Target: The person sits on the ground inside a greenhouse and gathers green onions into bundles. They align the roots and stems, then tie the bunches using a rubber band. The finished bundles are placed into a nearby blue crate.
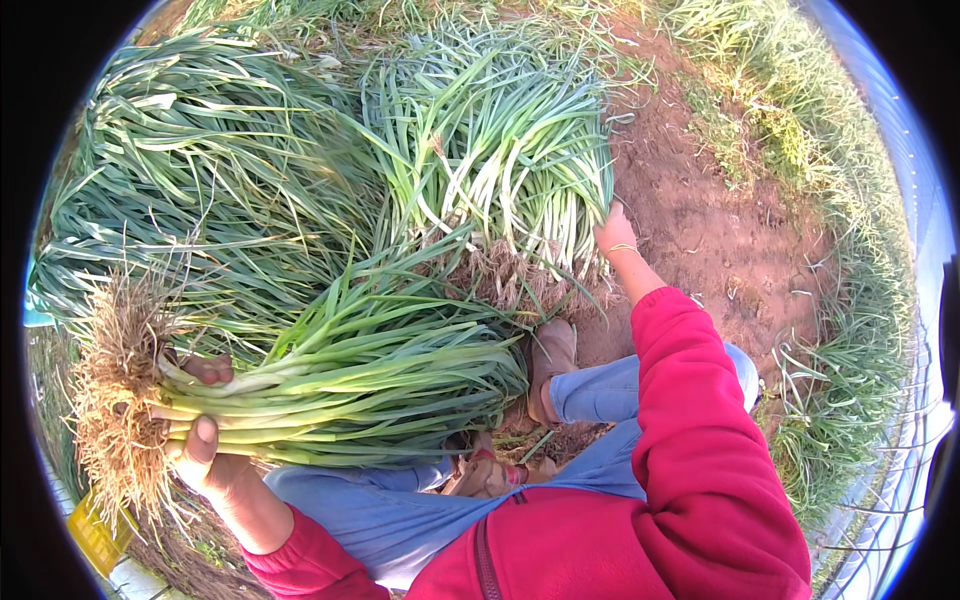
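My left hand (204,450) grips a thick bunch of green leafy alliums (360,390), like leeks or green onions, near its pale stems. Its dry, brown, tangled roots (120,397) point left, and its long leaves stretch right across my lap. My right hand (616,231) is at the right edge of a pile of similar plants (510,157) lying on the soil, roots toward me. Its fingers are partly hidden by the leaves, so whether it grips any is unclear. Beside that pile, a larger heap of dark green leaves (202,150) lies at upper left.
My brown shoe (553,356) stands just below the pile's roots. Reddish soil (720,225) runs down the right, bordered by grassy plants (840,315) and a plastic sheet wall (892,112). A yellow crate (101,534) is at lower left.
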{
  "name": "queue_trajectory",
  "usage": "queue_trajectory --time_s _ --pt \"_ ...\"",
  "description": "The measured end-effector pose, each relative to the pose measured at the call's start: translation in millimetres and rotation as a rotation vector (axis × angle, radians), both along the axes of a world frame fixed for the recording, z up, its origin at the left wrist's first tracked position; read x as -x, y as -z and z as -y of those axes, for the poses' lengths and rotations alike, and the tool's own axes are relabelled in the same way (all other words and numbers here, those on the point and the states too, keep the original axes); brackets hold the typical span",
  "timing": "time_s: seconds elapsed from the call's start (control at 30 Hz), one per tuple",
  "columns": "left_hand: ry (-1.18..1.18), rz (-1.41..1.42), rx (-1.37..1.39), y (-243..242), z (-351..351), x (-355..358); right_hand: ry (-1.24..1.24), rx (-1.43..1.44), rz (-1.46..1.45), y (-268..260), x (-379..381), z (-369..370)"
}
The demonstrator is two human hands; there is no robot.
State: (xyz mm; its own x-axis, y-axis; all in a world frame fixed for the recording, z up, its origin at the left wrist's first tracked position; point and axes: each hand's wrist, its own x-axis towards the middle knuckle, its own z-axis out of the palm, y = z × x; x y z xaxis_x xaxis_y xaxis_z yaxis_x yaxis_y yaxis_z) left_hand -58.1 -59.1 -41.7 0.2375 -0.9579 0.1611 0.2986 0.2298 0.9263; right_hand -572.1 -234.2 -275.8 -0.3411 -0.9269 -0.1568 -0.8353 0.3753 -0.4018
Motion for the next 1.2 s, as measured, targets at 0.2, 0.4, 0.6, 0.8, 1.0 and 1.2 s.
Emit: queue_trajectory --time_s 0.2,0.4,0.6,0.8,1.0,1.2 --pt "0.005 0.002 -0.003 -1.8 0.3 4.9 -0.179 -0.107 0.057 12.5 36.3 -17.6" --pt "-0.029 -0.018 -0.019 -10.7 1.9 16.7 -0.314 -0.167 0.683 -97.2 11.3 -32.0" --pt "-0.094 0.026 -0.031 -21.1 0.5 25.9 -0.299 -0.039 1.081 -152.1 -52.7 -33.5" --pt "-0.074 -0.066 -0.021 -27.9 -3.8 26.3 -0.500 0.215 0.252 -189.9 -93.1 -13.9" --pt "-0.070 -0.110 0.087 -33.7 -12.7 18.0 -0.431 0.916 0.971 -341.5 -101.5 -0.8" --pt "-0.051 -0.211 0.119 -38.8 -20.3 10.4 -0.603 1.426 0.522 -463.1 -172.6 -75.5"
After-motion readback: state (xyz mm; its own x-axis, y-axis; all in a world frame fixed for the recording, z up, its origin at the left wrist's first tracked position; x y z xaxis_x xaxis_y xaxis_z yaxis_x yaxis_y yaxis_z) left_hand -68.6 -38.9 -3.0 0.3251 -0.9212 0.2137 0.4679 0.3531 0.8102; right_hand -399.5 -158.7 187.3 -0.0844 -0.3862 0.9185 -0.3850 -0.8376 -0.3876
